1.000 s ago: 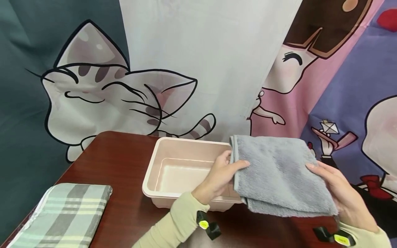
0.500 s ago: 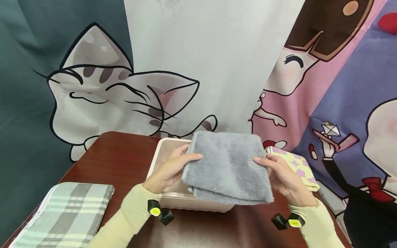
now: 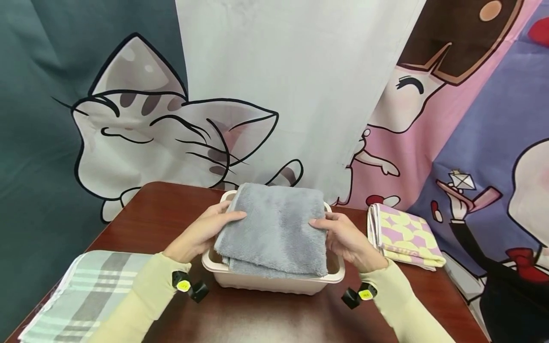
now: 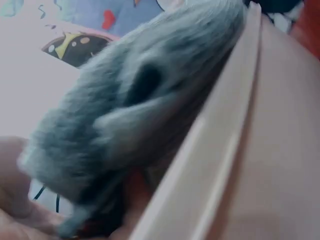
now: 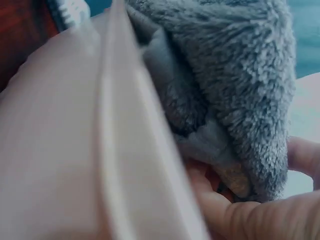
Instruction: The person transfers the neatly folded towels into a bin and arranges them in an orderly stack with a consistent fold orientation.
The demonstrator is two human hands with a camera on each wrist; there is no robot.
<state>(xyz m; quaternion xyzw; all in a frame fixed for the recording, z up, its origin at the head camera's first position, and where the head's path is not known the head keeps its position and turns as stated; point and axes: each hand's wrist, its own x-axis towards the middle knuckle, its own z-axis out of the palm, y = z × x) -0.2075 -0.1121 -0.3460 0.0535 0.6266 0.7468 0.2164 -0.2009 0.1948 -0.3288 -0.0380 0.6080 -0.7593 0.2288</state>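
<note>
Near the centre of the head view, the left hand [image 3: 205, 230] and right hand [image 3: 348, 239] grip opposite sides of a folded grey towel [image 3: 276, 233], thumbs on top. The towel spans most of the opening of a pale tub [image 3: 274, 285] on the brown worktop [image 3: 253, 319]. A plaid cloth [image 3: 92, 290] lies lower left, a purple-and-yellow towel [image 3: 407, 233] right of centre.

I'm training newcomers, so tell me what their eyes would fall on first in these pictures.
Probably the big cartoon cat on the backdrop, left of centre in the head view. Next comes the fluffy gray towel, which the left hand and right hand grip by its sides over the pale bin. The folded purple-and-yellow cloth near the right edge of the table likely stands out too.
</note>
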